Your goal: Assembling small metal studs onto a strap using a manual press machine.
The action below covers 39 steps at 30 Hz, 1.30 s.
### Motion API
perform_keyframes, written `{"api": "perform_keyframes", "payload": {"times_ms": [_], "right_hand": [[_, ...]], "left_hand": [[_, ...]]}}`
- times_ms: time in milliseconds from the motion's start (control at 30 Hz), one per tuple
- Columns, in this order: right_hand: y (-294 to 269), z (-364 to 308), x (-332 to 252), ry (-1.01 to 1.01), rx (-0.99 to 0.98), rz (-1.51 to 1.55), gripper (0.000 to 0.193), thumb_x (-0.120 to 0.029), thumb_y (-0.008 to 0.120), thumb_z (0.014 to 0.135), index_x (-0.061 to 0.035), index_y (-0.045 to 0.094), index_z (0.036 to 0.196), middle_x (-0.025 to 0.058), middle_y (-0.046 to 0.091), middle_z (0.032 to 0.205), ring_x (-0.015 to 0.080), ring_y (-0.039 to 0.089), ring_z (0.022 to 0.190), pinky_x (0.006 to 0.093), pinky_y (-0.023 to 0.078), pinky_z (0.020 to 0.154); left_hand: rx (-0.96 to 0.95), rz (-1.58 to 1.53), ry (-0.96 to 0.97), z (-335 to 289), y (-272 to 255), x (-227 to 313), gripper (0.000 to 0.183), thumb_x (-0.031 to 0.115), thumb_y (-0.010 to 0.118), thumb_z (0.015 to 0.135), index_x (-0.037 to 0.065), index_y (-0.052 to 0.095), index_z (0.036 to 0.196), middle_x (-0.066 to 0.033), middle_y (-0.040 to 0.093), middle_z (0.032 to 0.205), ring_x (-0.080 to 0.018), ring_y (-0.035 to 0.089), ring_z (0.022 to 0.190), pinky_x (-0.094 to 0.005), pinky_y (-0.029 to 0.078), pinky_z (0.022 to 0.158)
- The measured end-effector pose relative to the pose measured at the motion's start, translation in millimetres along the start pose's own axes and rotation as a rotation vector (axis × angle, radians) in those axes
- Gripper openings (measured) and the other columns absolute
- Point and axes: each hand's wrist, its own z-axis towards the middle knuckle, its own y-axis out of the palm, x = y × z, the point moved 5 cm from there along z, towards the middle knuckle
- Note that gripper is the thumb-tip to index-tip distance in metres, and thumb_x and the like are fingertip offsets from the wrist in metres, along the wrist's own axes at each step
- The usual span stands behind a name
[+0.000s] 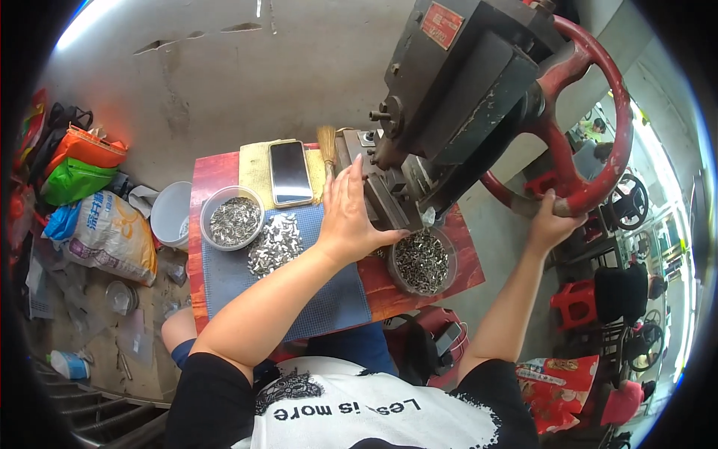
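My left hand (348, 221) is beside the base of a dark hand press (464, 90), its fingers stretched upward and its thumb pointing right. Nothing shows in it, though its palm side is partly hidden. Around the lower rim of the press's red handwheel (594, 196) my right hand (553, 224) is closed. Just right of my left thumb stands a clear round tub (423, 262) of small metal pieces. Left of my forearm, a pile of small silvery pieces (275, 245) lies on a blue mat (329, 299), next to another tub (232, 218) of such pieces.
A phone (290, 173) lies on a yellow cloth (254, 168), with a small brush (327, 146) beside it. Left of the red table (202, 292) are a white bucket (172, 215) and a stuffed sack (112, 232). Red stools (574, 301) and other people are at the right.
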Motion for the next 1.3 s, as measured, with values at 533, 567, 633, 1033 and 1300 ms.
{"api": "perform_keyframes", "payload": {"times_ms": [533, 567, 633, 1033, 1300], "right_hand": [[-8.4, 102.1, -22.8, 0.27, -0.213, 0.328, 0.034, -0.004, 0.075, 0.085, 0.0007, 0.054, 0.111, 0.0055, 0.06, 0.075, 0.0151, 0.059, 0.057, 0.0288, 0.049, 0.053], [-12.2, 81.7, -21.2, 0.217, -0.13, 0.343, 0.033, -0.004, 0.075, 0.085, 0.0011, 0.054, 0.11, 0.0064, 0.061, 0.075, 0.0153, 0.06, 0.056, 0.0285, 0.049, 0.053], [2.6, 23.0, -11.0, 0.101, 0.048, 0.43, 0.043, 0.0, 0.071, 0.086, 0.0068, 0.052, 0.125, 0.0115, 0.066, 0.086, 0.0161, 0.062, 0.056, 0.0283, 0.051, 0.052], [1.6, 32.3, -4.7, 0.251, 0.001, 0.402, 0.028, 0.006, 0.065, 0.081, 0.0054, 0.054, 0.107, 0.0104, 0.064, 0.077, 0.0175, 0.062, 0.054, 0.0313, 0.054, 0.053], [15.3, -15.3, 5.3, 0.229, 0.18, 0.414, 0.035, 0.0, 0.069, 0.084, 0.0038, 0.051, 0.113, 0.013, 0.066, 0.085, 0.0195, 0.066, 0.057, 0.0313, 0.055, 0.054]], "left_hand": [[-0.184, -0.162, -0.058, 65.5, 23.9, -47.5, 0.143, 0.047, 0.094, 0.052, -0.003, 0.01, 0.156, -0.0189, 0.049, 0.143, -0.0369, 0.041, 0.14, -0.0516, 0.016, 0.122], [-0.182, -0.164, -0.044, 66.7, 27.6, -46.4, 0.144, 0.048, 0.094, 0.051, -0.004, 0.009, 0.156, -0.019, 0.049, 0.142, -0.0367, 0.041, 0.14, -0.0515, 0.016, 0.122], [-0.172, -0.14, -0.044, 65.5, 23.2, -48.5, 0.144, 0.048, 0.094, 0.051, -0.004, 0.009, 0.156, -0.0191, 0.049, 0.142, -0.0366, 0.041, 0.14, -0.0513, 0.016, 0.122], [-0.009, -0.038, -0.099, 4.9, 9.2, 2.8, 0.142, 0.045, 0.094, 0.055, -0.006, 0.006, 0.154, -0.0224, 0.043, 0.137, -0.0384, 0.04, 0.132, -0.0463, 0.024, 0.115], [0.017, 0.05, -0.085, 2.1, 9.4, 6.4, 0.14, 0.044, 0.094, 0.056, -0.004, 0.007, 0.155, -0.0203, 0.044, 0.134, -0.0375, 0.038, 0.132, -0.0476, 0.02, 0.117]]}}
